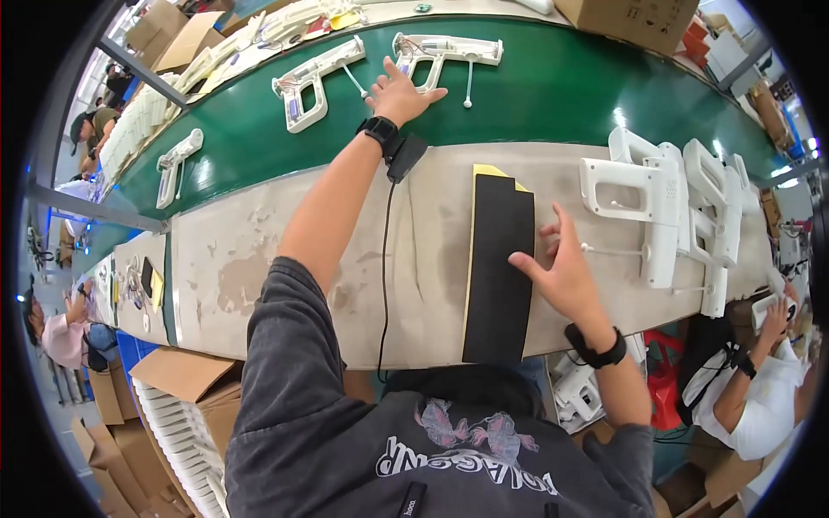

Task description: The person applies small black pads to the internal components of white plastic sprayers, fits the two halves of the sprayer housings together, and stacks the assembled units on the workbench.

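Observation:
My left hand [401,97] reaches over the green conveyor belt with its fingers spread, holding nothing. It is nearest a white gun-shaped plastic shell [475,49] with wiring inside and a thin rod hanging from it; whether the fingertips touch its grip, I cannot tell. Just left of that hand lies a second open shell [306,110]. My right hand [566,272] hovers with parted fingers by the right edge of a long black pad [503,259], whose yellow backing shows along its side. Right of this hand, several closed white gun-shaped bodies [661,211] are piled together.
Farther left on the belt lies another shell [177,168]. A black cable [386,276] runs from my left wrist across the worn beige worktop [345,250]. Cardboard boxes [194,375] stand below left. Other people sit at both sides, one in a white shirt [756,406].

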The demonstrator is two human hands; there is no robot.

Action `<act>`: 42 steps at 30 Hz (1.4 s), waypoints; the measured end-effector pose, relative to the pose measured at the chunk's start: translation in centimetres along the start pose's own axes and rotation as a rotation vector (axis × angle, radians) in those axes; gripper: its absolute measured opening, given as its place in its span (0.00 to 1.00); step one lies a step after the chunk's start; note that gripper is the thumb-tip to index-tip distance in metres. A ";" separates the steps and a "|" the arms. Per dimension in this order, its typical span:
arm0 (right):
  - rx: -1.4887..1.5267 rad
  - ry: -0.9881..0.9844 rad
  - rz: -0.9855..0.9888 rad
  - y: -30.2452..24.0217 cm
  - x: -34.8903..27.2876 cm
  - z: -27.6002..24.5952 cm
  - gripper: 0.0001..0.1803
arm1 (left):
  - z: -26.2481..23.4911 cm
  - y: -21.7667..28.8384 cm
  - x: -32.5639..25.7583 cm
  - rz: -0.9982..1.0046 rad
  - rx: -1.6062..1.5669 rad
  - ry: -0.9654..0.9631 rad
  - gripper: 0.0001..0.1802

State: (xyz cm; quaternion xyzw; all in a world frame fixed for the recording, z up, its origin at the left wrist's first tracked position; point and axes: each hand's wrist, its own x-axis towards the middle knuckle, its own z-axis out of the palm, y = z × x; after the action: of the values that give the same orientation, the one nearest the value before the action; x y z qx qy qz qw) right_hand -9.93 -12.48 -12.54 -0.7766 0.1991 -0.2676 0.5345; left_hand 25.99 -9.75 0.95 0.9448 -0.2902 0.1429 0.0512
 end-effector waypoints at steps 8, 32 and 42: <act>-0.241 0.087 0.004 -1.3 -2.1 2.1 0.65 | 3.2 2.5 -0.5 0.144 -0.162 0.224 0.54; 0.772 -0.307 0.361 0.3 -3.4 -5.3 0.18 | -3.8 1.8 -23.1 0.146 -0.720 0.329 0.42; 0.915 -0.671 -0.070 -9.6 10.1 -2.7 0.21 | -13.3 -3.6 -23.6 0.135 -0.331 0.690 0.35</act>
State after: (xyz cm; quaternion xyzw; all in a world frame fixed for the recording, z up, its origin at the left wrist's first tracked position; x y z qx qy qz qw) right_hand -3.61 -17.12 -0.76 -0.5144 -0.1440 -0.0827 0.8413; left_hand 6.14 8.20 6.53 0.7990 -0.3364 0.4068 0.2881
